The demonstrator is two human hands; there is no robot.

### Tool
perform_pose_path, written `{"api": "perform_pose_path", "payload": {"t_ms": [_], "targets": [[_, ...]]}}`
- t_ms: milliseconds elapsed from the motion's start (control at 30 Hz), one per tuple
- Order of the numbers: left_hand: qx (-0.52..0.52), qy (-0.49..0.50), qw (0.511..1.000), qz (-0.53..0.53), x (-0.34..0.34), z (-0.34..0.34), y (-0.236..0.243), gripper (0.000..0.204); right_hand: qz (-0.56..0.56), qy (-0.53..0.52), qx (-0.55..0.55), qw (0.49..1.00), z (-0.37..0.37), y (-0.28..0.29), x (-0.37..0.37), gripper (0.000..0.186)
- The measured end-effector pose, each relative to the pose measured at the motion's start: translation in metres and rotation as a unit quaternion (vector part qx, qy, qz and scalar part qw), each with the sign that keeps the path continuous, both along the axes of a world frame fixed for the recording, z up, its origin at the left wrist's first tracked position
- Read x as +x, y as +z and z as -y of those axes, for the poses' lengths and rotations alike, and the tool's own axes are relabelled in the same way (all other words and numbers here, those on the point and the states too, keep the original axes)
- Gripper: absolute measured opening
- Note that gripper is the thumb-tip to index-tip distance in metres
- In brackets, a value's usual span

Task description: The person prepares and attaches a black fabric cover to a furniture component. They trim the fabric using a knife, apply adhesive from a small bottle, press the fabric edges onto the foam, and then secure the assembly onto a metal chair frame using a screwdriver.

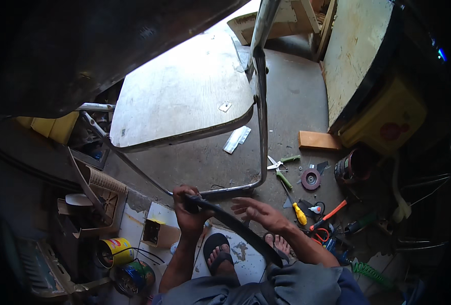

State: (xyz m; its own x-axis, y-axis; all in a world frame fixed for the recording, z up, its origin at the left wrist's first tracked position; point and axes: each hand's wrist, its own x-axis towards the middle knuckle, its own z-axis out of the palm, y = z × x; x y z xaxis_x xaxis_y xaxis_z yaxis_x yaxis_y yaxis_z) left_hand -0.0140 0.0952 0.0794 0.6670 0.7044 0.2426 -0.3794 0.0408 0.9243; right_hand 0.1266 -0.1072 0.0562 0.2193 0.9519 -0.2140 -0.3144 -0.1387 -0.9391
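Work appears midway, judging by how things lie: the pale seat board sits within the metal frame, while the dark curved strip is loose, held on the near side of that frame with no visible join to it. Whether the board is fastened cannot be told, and how much remains is equally unclear. The left hand is closed around the strip's upper end, just beside the frame's near rail; the right hand is spread, its fingers close to the strip, though contact cannot be made out.

Right of the frame lie green-handled snips, a yellow screwdriver, a flap disc and a red-handled tool, with a wooden block and a tin further out. Left of the frame, nearer the person, are a small cardboard box and a yellow can. Sandalled feet take up room on the frame's near side, and loose tools crowd its right. A big dark shape hides whatever is beyond the frame's far left.
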Motion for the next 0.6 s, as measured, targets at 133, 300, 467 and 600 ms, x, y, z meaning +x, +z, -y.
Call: {"api": "perform_pose_path", "payload": {"t_ms": [133,300,467,600], "targets": [[-0.014,-0.068,0.975,0.209,0.017,-0.017,0.042,0.054,0.103,0.138,-0.173,0.970,0.008,0.017,0.005,0.095],[-0.102,-0.251,0.956,0.112,-0.024,-0.035,0.111,0.064,0.180,-0.022,-0.134,0.974,0.031,0.085,0.059,0.047],[0.134,-0.240,0.961,0.028,-0.063,-0.042,0.197,0.057,0.550,-0.222,-0.021,0.805,0.113,0.264,0.087,0.022],[0.348,-0.021,0.935,0.067,-0.099,-0.075,0.264,0.035,0.538,-0.546,0.038,0.642,0.188,0.352,0.113,0.020]]}}
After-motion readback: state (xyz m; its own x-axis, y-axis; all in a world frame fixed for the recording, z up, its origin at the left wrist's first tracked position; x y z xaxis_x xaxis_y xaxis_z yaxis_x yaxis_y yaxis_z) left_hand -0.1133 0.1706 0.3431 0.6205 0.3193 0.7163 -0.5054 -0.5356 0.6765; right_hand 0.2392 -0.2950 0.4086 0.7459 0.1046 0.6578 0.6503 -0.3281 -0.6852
